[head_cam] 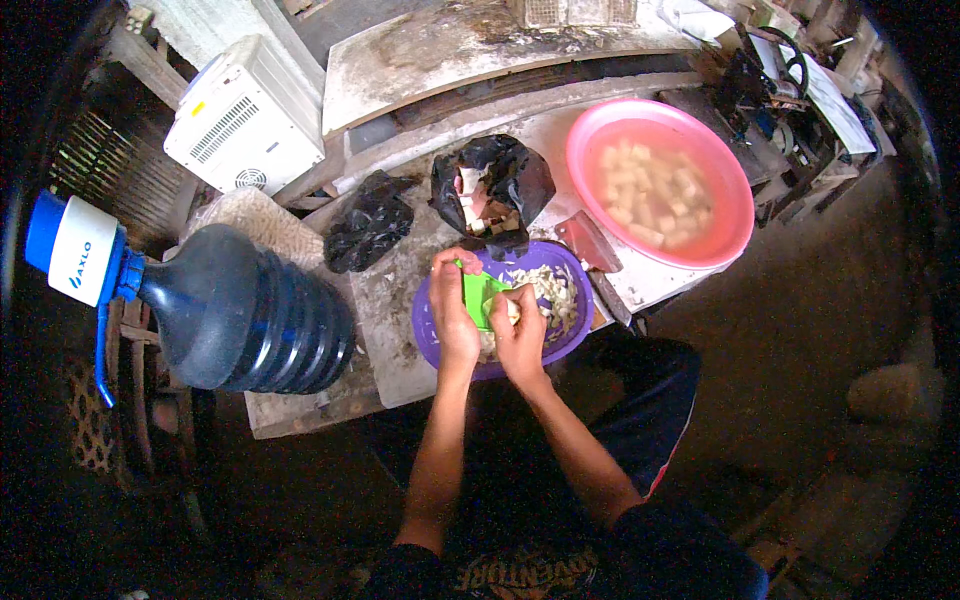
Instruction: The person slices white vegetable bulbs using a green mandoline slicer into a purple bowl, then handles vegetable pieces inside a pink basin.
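My left hand (455, 315) grips a bright green hand slicer (477, 294), tilted over a purple plastic basin (424, 330). Against the slicer's face, my right hand (523, 334) holds a pale peeled root piece (512, 310), mostly covered by my fingers. Thin whitish slices (555, 289) are heaped in the right side of the basin. To the upper right, a large pink basin (739, 225) holds many peeled root chunks (656, 191) in cloudy water.
A broad-bladed knife (587, 241) lies between the basins. Beyond the purple one sit an open black plastic bag (529, 169) with peelings and a crumpled black bag (371, 221). On the left lies a large water bottle (247, 315) with a pump (82, 251), near a white appliance (247, 124).
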The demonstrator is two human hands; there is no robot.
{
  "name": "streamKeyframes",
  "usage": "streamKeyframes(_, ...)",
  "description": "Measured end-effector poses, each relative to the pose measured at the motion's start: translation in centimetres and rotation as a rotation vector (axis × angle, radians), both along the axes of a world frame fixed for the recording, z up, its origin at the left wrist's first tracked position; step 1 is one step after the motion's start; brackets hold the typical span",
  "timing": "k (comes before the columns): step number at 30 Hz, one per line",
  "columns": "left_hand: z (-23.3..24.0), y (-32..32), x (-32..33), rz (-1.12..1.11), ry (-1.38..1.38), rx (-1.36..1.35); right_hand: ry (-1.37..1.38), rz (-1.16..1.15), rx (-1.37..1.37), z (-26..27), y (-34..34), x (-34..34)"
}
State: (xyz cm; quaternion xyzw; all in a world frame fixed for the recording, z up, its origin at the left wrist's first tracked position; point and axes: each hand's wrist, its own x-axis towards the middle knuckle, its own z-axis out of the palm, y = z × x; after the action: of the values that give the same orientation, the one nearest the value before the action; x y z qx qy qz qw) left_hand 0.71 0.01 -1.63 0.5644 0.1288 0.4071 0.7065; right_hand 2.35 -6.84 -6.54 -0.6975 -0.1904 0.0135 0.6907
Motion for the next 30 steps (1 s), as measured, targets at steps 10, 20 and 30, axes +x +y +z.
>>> streamKeyframes(10,-0.5,0.7,-0.1,0.030,-0.034,-0.043,-0.130,0.061,-0.113,-0.8,0.3,1.0)
streamKeyframes(20,-0.1,-0.2,1.0,0.012,0.039,0.057,-0.112,-0.005,-0.339,-2.4,-1.2,1.2)
streamKeyframes(30,0.1,-0.9,1.1,-0.006,0.083,0.117,-0.056,0.014,-0.051,1.4,-0.7,1.2)
